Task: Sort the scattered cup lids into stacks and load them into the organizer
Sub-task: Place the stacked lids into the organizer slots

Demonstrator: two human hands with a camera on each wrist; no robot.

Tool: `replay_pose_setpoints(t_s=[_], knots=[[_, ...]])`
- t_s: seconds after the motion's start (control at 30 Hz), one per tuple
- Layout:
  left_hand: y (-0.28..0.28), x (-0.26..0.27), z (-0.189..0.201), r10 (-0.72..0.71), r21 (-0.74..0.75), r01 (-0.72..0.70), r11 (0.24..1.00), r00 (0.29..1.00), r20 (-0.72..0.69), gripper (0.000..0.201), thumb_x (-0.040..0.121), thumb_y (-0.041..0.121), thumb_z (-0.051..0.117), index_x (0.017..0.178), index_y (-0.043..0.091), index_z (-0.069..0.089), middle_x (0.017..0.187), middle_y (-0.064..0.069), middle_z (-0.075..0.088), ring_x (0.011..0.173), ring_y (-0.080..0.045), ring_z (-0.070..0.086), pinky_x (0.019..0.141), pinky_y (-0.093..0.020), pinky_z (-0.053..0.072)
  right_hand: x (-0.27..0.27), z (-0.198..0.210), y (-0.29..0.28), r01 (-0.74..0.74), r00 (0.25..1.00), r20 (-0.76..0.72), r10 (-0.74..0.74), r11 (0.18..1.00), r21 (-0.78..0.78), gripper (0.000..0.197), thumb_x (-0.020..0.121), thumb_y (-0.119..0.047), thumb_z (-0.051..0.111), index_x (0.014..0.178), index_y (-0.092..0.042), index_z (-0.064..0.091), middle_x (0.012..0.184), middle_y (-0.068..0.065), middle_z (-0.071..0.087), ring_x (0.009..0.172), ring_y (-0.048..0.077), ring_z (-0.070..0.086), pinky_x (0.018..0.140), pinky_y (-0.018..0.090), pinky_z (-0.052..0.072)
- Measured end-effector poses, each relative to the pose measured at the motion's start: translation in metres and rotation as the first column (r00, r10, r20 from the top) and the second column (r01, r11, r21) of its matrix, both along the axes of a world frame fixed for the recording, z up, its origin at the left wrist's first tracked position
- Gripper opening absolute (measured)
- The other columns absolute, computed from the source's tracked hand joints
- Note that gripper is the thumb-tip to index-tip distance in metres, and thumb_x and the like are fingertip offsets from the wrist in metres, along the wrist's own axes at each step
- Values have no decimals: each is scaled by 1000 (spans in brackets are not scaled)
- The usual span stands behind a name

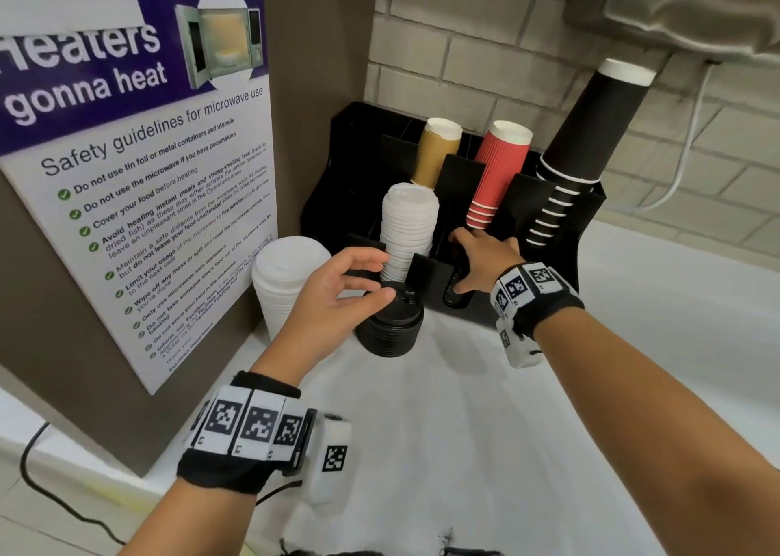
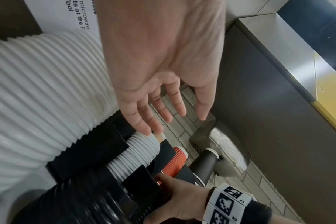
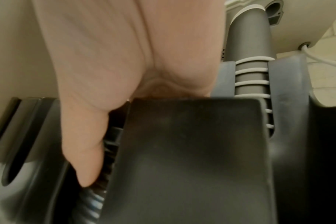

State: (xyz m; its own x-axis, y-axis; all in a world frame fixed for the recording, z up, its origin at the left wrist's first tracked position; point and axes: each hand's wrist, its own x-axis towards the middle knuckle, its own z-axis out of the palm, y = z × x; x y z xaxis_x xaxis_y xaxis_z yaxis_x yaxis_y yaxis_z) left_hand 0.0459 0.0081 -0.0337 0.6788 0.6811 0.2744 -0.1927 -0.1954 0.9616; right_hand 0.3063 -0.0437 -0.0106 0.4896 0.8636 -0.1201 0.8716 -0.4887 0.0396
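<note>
A black organizer [image 1: 358,167] stands at the back of the white counter. A white lid stack [image 1: 407,226] leans in its front left slot. My right hand [image 1: 458,262] reaches into the slot beside it and grips a row of black lids [image 1: 453,298]. In the right wrist view the thumb [image 3: 86,151] lies along their ribs [image 3: 92,201], and the fingers are hidden behind a divider [image 3: 192,151]. My left hand [image 1: 380,279] hovers with relaxed fingers [image 2: 169,115] over a black lid stack [image 1: 390,327] on the counter, thumb near its top. A taller white lid stack [image 1: 287,285] stands to the left.
Tan cups [image 1: 437,154], red cups [image 1: 498,175] and black cups [image 1: 586,142] fill the organizer's rear slots. A brown panel with a microwave safety poster [image 1: 147,201] walls off the left. A metal dispenser [image 1: 696,11] and a white cable [image 1: 692,133] hang at the upper right.
</note>
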Motion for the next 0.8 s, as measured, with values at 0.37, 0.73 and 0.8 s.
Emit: replay_pose_setpoints(t_s=[0.37, 0.73, 0.8], knots=[[1, -6, 8, 39, 8, -39, 999, 999, 18, 32, 87, 10, 69, 108, 32, 62, 111, 6, 63, 87, -2, 66, 80, -12, 48, -56, 18, -13, 6, 953, -238, 185, 778, 628, 31, 81, -22, 69, 108, -10, 59, 102, 8, 60, 93, 23, 59, 83, 41, 50], [-3, -9, 10, 45, -14, -44, 999, 999, 13, 28, 89, 9, 66, 109, 29, 62, 107, 6, 63, 87, 1, 62, 82, -18, 49, -113, -30, -1, 4, 927, -373, 32, 995, 97, 72, 76, -57, 68, 128, -21, 34, 120, 15, 47, 115, 35, 45, 94, 47, 46], [-3, -9, 10, 49, -15, -49, 999, 999, 4, 27, 89, 10, 66, 109, 29, 62, 106, 7, 63, 88, 1, 62, 84, -20, 50, -113, -32, 0, 13, 934, -357, 28, 994, 111, 72, 74, -53, 72, 125, -20, 34, 118, 14, 46, 114, 36, 45, 92, 47, 47]])
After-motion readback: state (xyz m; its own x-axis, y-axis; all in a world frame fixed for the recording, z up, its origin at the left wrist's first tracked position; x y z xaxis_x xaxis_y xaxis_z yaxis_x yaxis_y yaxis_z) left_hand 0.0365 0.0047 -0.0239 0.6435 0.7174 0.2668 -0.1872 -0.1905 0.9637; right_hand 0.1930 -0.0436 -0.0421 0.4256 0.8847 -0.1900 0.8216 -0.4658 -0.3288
